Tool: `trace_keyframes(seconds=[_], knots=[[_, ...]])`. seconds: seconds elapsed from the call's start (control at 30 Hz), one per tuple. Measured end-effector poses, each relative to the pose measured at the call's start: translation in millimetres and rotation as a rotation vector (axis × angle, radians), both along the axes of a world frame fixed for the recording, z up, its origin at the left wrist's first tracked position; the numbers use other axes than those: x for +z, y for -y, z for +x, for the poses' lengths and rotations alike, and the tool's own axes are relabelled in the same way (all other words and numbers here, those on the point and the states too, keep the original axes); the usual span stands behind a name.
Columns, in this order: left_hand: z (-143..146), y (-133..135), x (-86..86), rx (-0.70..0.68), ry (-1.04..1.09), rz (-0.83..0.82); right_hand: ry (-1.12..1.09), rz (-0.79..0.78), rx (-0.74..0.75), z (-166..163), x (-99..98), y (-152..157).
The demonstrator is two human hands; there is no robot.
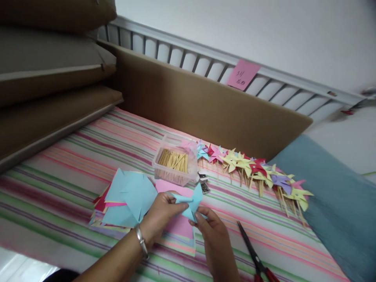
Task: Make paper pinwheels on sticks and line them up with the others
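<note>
Between both hands is a light-blue paper pinwheel [192, 204], its blades folded in toward the middle. My left hand [164, 213], with a silver bangle on the wrist, pinches it from the left with thumb and fingers. From the lower right, my right hand [213, 229] grips its edge between thumb and fingers. Below the hands lies a pink paper sheet [180, 229] on top of other sheets. Left of them rests a stack of cut coloured paper squares [129, 197], light blue uppermost.
A clear plastic box [173, 177] holds many thin wooden sticks [176, 159]. Beside it is a small open box of dark pins [203, 184]. Finished pinwheels on sticks [254, 168] line the right. Scissors [255, 254] lie near my right hand. A cardboard panel [199, 100] stands behind.
</note>
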State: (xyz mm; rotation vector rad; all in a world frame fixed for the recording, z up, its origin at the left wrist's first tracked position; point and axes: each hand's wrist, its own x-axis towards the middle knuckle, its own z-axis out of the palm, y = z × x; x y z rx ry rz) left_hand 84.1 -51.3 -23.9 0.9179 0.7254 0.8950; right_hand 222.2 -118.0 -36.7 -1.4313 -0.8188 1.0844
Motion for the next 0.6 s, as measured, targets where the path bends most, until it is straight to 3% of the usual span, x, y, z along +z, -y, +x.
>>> trace_keyframes(seconds=[0.2,0.27,0.4,0.5,0.53,0.6], knots=[[-2,-2,4.7,-0.001,-0.004,0.028,0.045,0.056,-0.029,5,8.4,2],[-8,-6,11.0,-0.004,0.041,0.036,0.122,0.085,-0.077,11,24.7,0],[-39,-25,29.5,-0.003,0.179,0.039,0.390,0.118,-0.106,14,75.7,-24],[-77,-43,44.0,0.213,0.270,0.015,0.775,0.157,0.102,1,104.0,-68],[-89,-47,47.7,0.272,0.320,-0.006,0.952,0.162,0.209,-5,107.4,-85],[-110,-53,52.2,0.370,0.383,-0.017,1.057,0.134,0.350,-17,105.0,-121]])
